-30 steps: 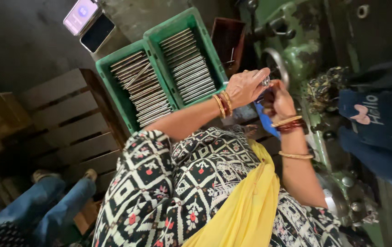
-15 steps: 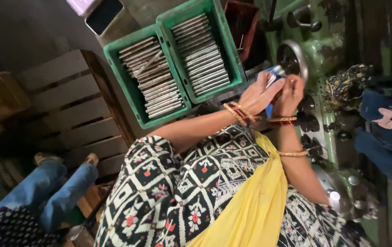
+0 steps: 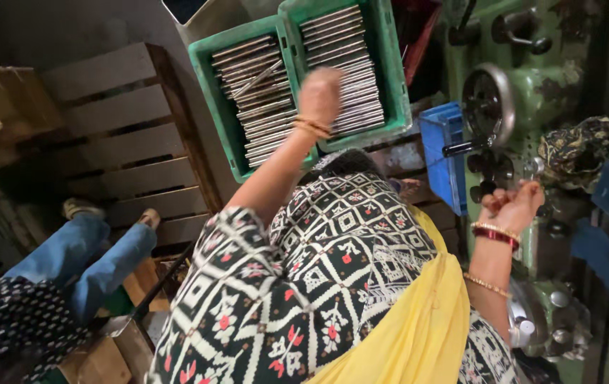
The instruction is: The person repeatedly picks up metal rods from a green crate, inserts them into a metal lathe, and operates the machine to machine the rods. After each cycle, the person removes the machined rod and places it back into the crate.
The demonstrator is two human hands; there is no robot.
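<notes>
My left hand (image 3: 321, 91) is stretched out over two green crates (image 3: 208, 85) filled with rows of flat metal strips (image 3: 265, 107). It hovers at the divide between them, blurred by motion, so I cannot tell whether it holds anything. My right hand (image 3: 512, 206) is by the green machine (image 3: 532, 64), just below its round handwheel (image 3: 488, 105). Its fingers are curled around a small shiny metal piece (image 3: 532, 168). Bangles sit on both wrists.
A blue bin (image 3: 441, 153) stands between the crates and the machine. A wooden pallet (image 3: 116, 135) lies at the left. Another person's legs in blue jeans (image 3: 77, 256) reach in at lower left. A dark red bin (image 3: 412, 28) sits behind the crates.
Both hands were together at the machine's handwheel. My left hand has swung away to the left over the green crates, while my right hand has dropped lower beside the machine.
</notes>
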